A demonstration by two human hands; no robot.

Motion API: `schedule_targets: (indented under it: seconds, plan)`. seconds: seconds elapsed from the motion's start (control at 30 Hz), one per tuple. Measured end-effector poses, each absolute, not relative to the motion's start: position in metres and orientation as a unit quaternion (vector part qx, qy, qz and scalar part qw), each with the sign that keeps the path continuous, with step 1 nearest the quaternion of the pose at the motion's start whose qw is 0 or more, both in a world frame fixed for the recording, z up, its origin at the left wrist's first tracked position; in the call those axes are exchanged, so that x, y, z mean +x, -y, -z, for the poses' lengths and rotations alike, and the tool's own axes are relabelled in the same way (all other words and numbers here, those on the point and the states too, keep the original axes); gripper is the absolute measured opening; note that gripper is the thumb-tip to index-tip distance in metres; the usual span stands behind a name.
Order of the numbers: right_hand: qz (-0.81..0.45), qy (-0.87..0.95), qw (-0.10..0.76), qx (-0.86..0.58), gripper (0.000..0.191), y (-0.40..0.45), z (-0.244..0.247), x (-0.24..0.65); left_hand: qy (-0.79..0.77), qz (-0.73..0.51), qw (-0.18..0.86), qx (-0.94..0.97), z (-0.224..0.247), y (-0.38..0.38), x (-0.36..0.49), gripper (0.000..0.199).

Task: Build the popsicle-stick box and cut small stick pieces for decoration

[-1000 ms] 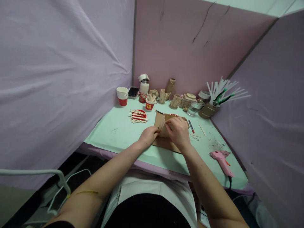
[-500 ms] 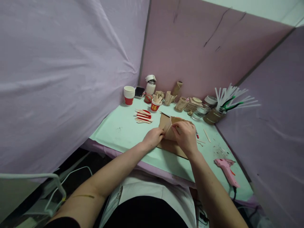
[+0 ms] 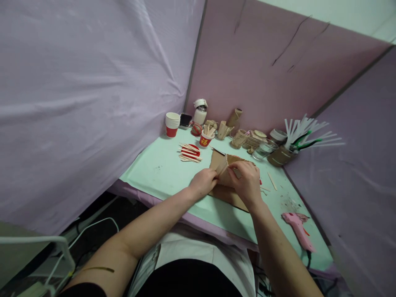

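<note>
A brown cardboard piece [image 3: 229, 196] lies near the table's front edge, with a folded or raised cardboard part [image 3: 223, 176] on it. My left hand [image 3: 204, 181] has its fingers closed at the left edge of the raised part. My right hand [image 3: 246, 179] pinches the top edge of that part, where a pale beaded-looking strip [image 3: 227, 160] runs. The fingertips of both hands are small in view, and the right hand covers much of the cardboard's right side.
A pink glue gun [image 3: 298, 231] lies at the right, its cord over the edge. Wooden sticks [image 3: 190, 152] rest on a red disc. Behind stand stacked paper cups [image 3: 172, 123], a cup of sticks [image 3: 206, 138], a glass [image 3: 262, 150] and a holder with white sticks and pliers [image 3: 280, 156].
The whole view has shifted slightly, so the table's things appear a little further right and lower. Both hands keep nearly the same hold on the cardboard.
</note>
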State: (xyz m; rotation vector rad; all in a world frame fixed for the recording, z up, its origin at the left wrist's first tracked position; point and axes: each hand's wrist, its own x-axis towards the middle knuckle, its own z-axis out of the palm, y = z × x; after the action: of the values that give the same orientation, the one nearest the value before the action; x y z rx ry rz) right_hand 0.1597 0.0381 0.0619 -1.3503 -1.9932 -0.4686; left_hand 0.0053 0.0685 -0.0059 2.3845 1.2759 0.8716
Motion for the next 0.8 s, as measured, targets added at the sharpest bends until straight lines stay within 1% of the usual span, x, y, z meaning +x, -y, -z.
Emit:
schedule_targets:
  seconds: [0.43,0.8]
  plan:
    - [0.179,0.763,0.344,-0.517,0.008,-0.037,-0.064,0.158,-0.455,-0.311,0.149,0.821,0.007,-0.065,0.010,0.010]
    - [0.173,0.759,0.345,-0.524,0.009,-0.036,-0.065,0.157,-0.461,-0.284,0.101,0.835,0.003,-0.058,0.015,0.016]
